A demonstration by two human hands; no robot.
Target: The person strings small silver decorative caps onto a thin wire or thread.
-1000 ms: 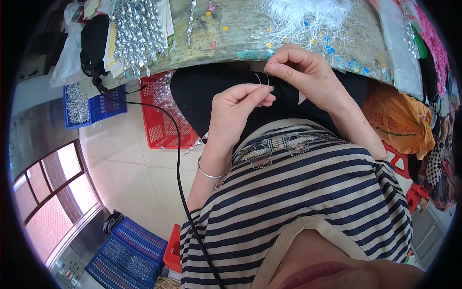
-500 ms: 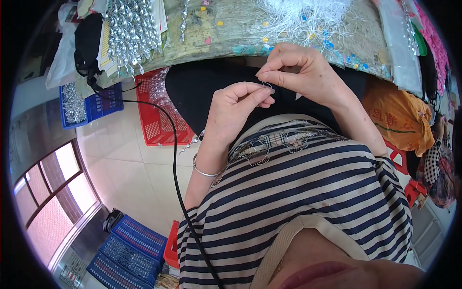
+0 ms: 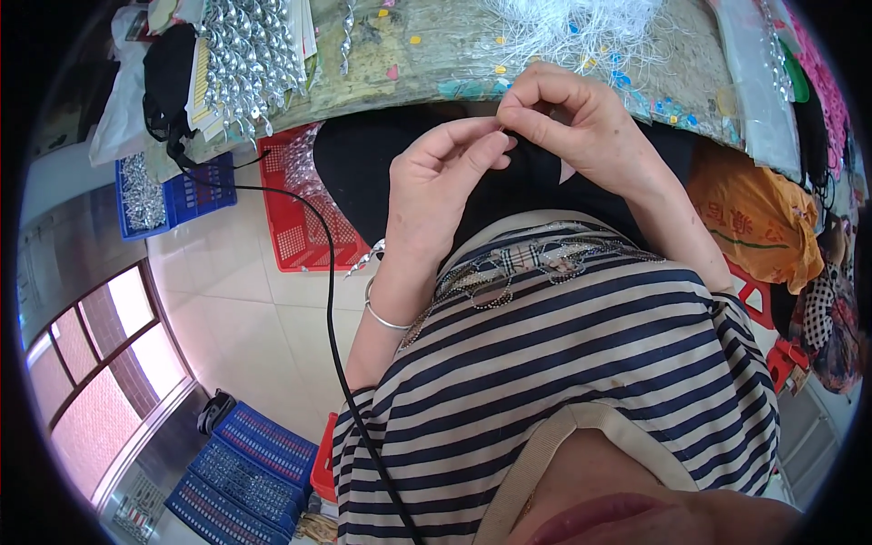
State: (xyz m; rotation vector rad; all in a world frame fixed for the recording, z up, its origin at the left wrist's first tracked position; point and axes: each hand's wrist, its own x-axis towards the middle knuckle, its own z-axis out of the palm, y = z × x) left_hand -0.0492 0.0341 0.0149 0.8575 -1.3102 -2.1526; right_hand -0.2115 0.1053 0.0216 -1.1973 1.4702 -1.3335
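My left hand [image 3: 445,173] is closed in a pinch, thumb against fingertips, above my dark lap. Close by, touching or nearly so at the fingertips, my right hand [image 3: 577,123] pinches with thumb and forefinger. What lies between the fingers is too small and too covered to make out. A small pale pointed piece [image 3: 567,171] shows under my right palm. Past the hands, a heap of white threads [image 3: 581,36] lies on the worn grey-green table [image 3: 436,50]. Twisted silvery strands [image 3: 250,64] lie in a bunch at the table's left.
A black cable [image 3: 329,272] hangs across on my left. On that side stand a red basket [image 3: 295,241] and a blue basket [image 3: 195,195] with silvery pieces. An orange bag [image 3: 758,218] sits at my right. Several blue trays [image 3: 241,472] rest lower left.
Both hands have risen slightly toward the table, and their fingertips have come closer together. A thin strand visible between them before is now hidden.
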